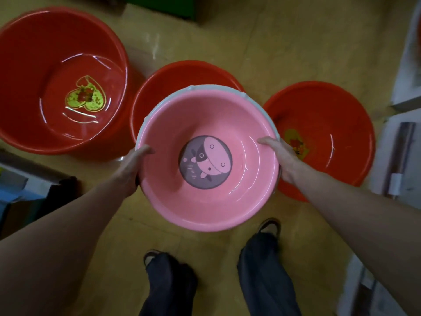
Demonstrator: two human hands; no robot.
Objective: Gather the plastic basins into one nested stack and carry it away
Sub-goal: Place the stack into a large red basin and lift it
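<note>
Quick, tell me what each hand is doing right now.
Left hand: holding the pink basin by its left rim.
Right hand: holding the same basin by its right rim.

Left hand (pixel 131 171) and right hand (pixel 279 156) grip pink basin (pixel 227 201) above three red basins (pixel 57 53).

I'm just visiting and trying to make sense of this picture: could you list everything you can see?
pink basin: one, pink with a cartoon print, held up at centre
pale basin: one, whitish, nested under the pink basin, only its rim showing
red basins: three, red, on the floor: left, behind the stack, right
floor: one, yellowish, below everything
legs: two, dark trousers, bottom edge
left hand: one, grips the stack's left rim
right hand: one, grips its right rim
</note>
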